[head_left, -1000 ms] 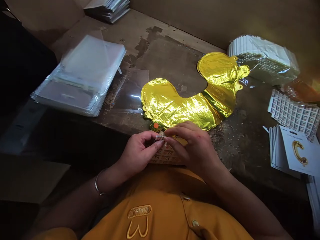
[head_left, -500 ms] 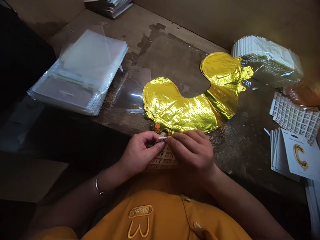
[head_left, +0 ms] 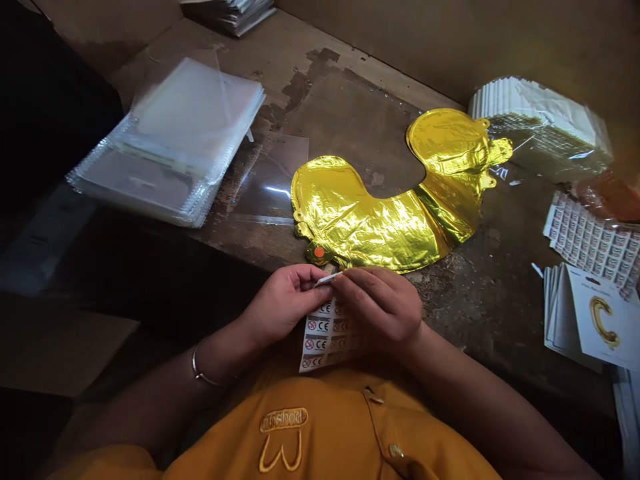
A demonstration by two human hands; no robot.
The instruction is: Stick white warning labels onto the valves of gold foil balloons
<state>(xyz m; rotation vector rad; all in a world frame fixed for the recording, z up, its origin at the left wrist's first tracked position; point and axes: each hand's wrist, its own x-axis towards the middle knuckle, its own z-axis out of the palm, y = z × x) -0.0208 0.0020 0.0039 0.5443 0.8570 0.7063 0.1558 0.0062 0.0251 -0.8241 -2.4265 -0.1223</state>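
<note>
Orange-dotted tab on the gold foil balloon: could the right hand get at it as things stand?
Probably yes: nothing lies between the right hand and the orange-dotted tab, though its fingers are pinching a label strip.

Worn wooden workbench [head_left: 360, 87], top dark-stained and scuffed. Lying directly on it: stack of clear plastic sleeves [head_left: 175, 147], left side; loose clear film sheet [head_left: 270, 177], just beside the stack; flat gold foil balloon [head_left: 370, 230], curved, mid-bench, touching the film; plastic-wrapped bundle of white cards [head_left: 540, 127], far right; sheet of printed labels [head_left: 595, 243], right side; stack of white cards [head_left: 595, 320] printed with a gold letter C, near the right edge.
</note>
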